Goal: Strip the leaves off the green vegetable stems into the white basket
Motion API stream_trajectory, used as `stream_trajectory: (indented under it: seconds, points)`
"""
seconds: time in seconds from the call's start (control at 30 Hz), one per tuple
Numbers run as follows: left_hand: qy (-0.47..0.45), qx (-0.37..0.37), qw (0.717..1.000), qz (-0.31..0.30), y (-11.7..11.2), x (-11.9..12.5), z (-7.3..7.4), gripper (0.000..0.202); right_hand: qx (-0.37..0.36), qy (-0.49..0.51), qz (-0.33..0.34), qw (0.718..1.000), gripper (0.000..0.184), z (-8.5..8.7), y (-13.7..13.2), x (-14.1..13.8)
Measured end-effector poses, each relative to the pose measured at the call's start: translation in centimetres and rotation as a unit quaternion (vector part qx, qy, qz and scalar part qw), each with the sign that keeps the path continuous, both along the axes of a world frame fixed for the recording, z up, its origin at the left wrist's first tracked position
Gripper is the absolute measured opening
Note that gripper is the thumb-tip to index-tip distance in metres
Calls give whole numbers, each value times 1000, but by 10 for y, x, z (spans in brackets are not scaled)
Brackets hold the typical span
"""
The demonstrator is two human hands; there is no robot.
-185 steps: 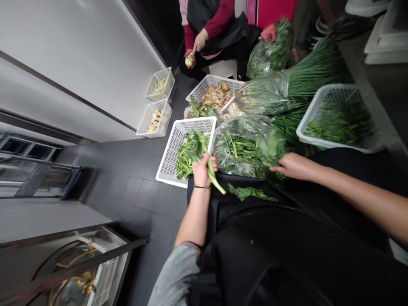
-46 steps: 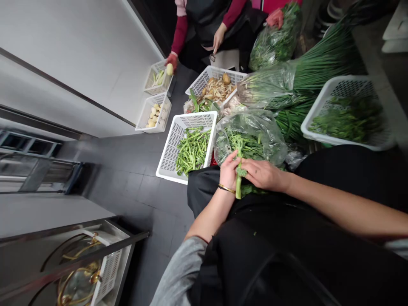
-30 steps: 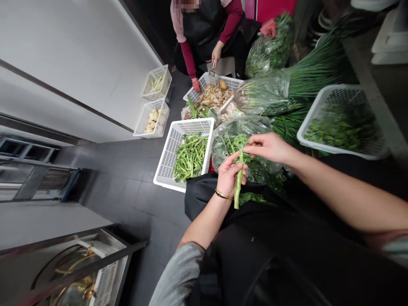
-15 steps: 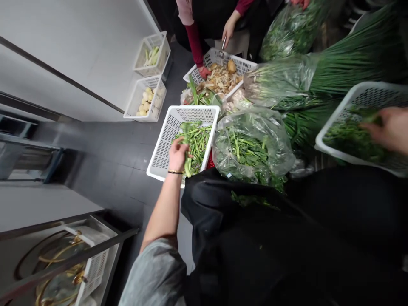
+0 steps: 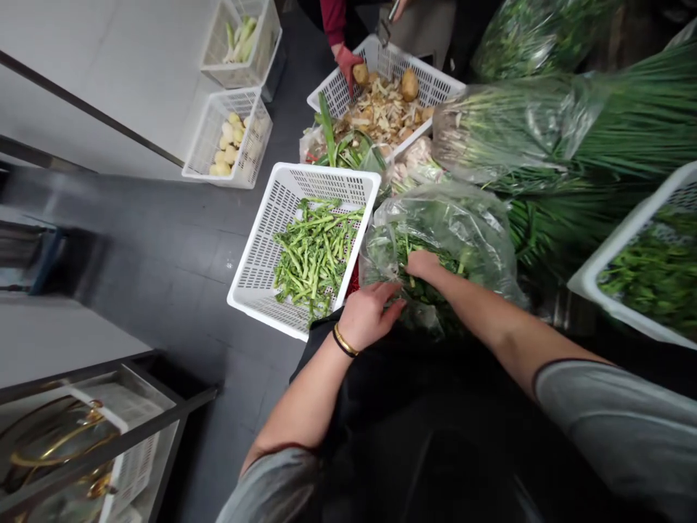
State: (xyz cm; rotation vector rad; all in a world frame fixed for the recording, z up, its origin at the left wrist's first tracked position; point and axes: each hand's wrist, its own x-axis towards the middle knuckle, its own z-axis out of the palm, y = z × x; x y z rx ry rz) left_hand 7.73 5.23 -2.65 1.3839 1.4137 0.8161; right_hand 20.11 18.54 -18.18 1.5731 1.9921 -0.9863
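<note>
My right hand (image 5: 423,264) reaches into a clear plastic bag (image 5: 479,218) of leafy green stalks (image 5: 406,250). Its fingers are down among the greens and hidden, so their grip cannot be made out. At the bag's near left edge is my left hand (image 5: 371,314), thumb and fingers apart, with nothing visible in it. Left of the bag stands a white slotted basket (image 5: 255,250) holding a heap of cut green stems (image 5: 313,254). Another white basket (image 5: 604,298), cut off at the right edge, holds leafy greens (image 5: 653,269).
Across from me, a person's gloved hand (image 5: 347,65) holds a potato over a basket (image 5: 321,98) of peelings; their other hand has a peeler (image 5: 388,22). Bagged green onions (image 5: 490,131) lie at right. Peeled potatoes (image 5: 229,145) fill a crate by the wall. A metal rack (image 5: 179,407) stands lower left.
My left hand has left the stem basket and moved right to the bag. My right hand has come from the right basket into the bag. The view has shifted slightly.
</note>
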Motion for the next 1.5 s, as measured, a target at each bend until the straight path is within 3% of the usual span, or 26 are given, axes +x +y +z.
stream_trajectory:
  seconds: [0.07, 0.17, 0.27, 0.33, 0.4, 0.5, 0.63, 0.73, 0.83, 0.9, 1.0, 1.07, 1.13, 1.23, 1.3, 1.4, 1.5]
  points:
    - [32, 7, 999, -7, 2, -14, -6, 24, -9, 17, -42, 999, 35, -7, 0, 14]
    - [63, 9, 997, -46, 0, -24, -12, 25, -23, 78, -89, 993, 33, 9, -18, 44]
    - [44, -29, 998, -40, -5, -13, -18, 21, -54, 221, -138, 964, 36, 47, -60, 65]
    - [-1, -41, 999, -11, -10, 2, -20, 20, -86, 354, -163, 917, 37, 76, -94, 69]
    - [-69, -42, 997, 21, -19, 19, -21, 23, -82, 446, -137, 881, 37, 103, -122, 70]
    - [-213, -69, 973, 64, -39, 43, -19, 32, -27, 450, -72, 890, 36, 134, -136, 75]
    - [-324, -138, 933, 80, -67, 67, -13, 41, -11, 409, -119, 905, 51, 156, -126, 90]
    - [-379, -142, 901, 154, -73, 72, -6, 39, 93, 420, -100, 897, 49, 165, -145, 93]
    - [-425, -142, 864, 227, -72, 69, 2, 34, 212, 456, -48, 863, 45, 169, -178, 93]
    - [-413, -122, 878, 209, -74, 70, 7, 34, 194, 466, -38, 863, 41, 169, -187, 94]
    - [-365, -82, 915, 152, -84, 81, 10, 38, 111, 454, -105, 878, 38, 169, -170, 94]
    - [-359, -74, 919, 142, -88, 89, 10, 39, 98, 459, -138, 872, 42, 171, -158, 92]
    - [-390, -89, 903, 157, -88, 91, 9, 38, 140, 482, -141, 854, 43, 173, -160, 89]
    - [-448, -135, 861, 198, -84, 82, 10, 33, 205, 523, -120, 819, 34, 174, -185, 87]
    - [-465, -162, 850, 188, -83, 74, 11, 31, 169, 546, -133, 810, 29, 172, -195, 90]
    - [-444, -175, 872, 112, -89, 72, 13, 32, 51, 561, -181, 806, 31, 169, -179, 93]
    - [-373, -134, 913, 97, -95, 82, 12, 36, 23, 505, -176, 845, 38, 170, -153, 92]
